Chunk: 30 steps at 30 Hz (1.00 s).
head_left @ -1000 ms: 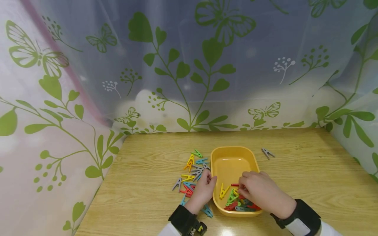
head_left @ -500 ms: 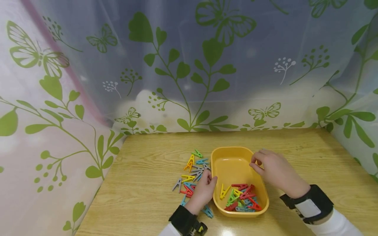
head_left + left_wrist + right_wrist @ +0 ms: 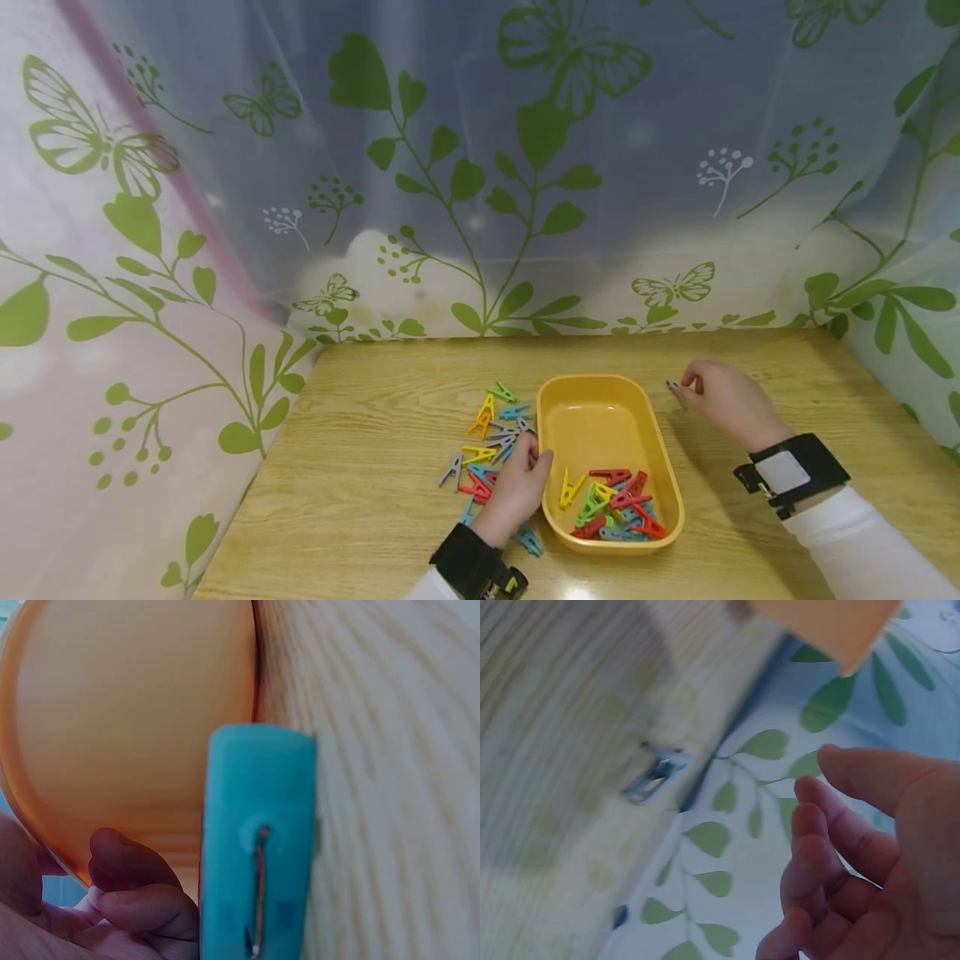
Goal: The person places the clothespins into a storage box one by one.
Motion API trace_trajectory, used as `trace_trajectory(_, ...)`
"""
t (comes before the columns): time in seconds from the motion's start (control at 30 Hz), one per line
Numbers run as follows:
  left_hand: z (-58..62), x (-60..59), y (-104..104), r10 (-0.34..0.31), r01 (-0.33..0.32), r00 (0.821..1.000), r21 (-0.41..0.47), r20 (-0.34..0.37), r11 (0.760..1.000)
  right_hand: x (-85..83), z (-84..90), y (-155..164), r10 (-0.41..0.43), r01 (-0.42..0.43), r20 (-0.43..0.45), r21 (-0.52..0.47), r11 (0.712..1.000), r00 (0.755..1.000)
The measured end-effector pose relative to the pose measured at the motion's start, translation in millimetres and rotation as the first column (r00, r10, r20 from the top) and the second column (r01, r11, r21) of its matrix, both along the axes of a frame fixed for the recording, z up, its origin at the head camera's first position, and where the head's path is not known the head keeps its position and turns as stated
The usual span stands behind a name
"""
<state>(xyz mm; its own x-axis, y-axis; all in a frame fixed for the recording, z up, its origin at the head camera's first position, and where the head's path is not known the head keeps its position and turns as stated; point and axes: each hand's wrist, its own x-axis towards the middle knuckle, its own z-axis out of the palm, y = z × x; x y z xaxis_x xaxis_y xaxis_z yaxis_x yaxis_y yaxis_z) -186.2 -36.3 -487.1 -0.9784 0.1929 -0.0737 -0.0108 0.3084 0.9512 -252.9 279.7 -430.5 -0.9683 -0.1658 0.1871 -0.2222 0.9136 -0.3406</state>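
One wooden table [image 3: 787, 500] fills the lower half of the head view, with a leaf-and-butterfly curtain [image 3: 480, 167] behind it and down both sides. One yellow tray [image 3: 600, 417] sits lower centre of the frame, far half bare. Clips in tray [image 3: 611, 504] are bunched at its near end: roughly ten, mixed red, green, blue and one yellow; the overlap blocks an exact count. Loose clip pile [image 3: 487, 437] lies on the table just left of the tray, about a dozen in yellow, green, blue, grey and red, part hidden under the hand. One grey clip [image 3: 672, 385] lies alone right of the tray's far corner. Two hands. Right hand [image 3: 723, 400] is right of centre, fingertips at the grey clip, fingers loosely curled; in the right wrist view the grey clip [image 3: 656, 774] lies flat on the table, clear of the bent fingers [image 3: 832, 847], so no grip on it. Left hand [image 3: 517, 487] rests over the near edge of the pile, fingertips against the tray's left wall, fingers curled in; can't tell whether it holds a clip. Left wrist view shows one blue clip [image 3: 255, 847] on the table just beside the tray wall [image 3: 135, 712].
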Motion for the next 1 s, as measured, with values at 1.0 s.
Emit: trace_trajectory(1.0, -2.9, -0.8, -0.6, -0.016, 0.016, 1.0, 0.016, -0.005, 1.0, -22.5, -33.2, 14.7, -0.038, 0.015, 0.176, 0.13, 0.991, 0.984)
